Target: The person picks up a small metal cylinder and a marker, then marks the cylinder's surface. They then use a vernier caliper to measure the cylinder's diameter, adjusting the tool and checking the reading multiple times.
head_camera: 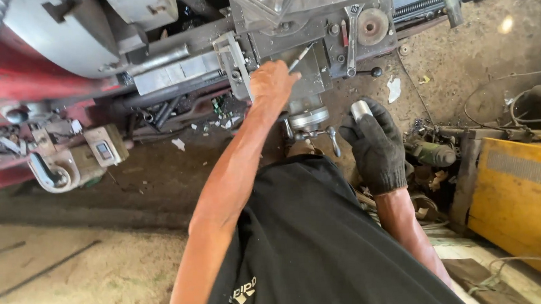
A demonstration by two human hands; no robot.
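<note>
At the lathe (213,54), gloved right hand (376,144) fingers around metal cylinder (360,109), left hand (272,82) pinching thin rod (300,56).

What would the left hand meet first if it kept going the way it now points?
Probably the grey lathe carriage: the bare left hand, holding a thin metal rod, points up toward it. Depth is unclear, so the remaining gap cannot be judged.

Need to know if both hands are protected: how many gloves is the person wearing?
1. A black glove covers the right hand, which holds a short metal cylinder. The left hand is bare, up at the lathe carriage.
</note>
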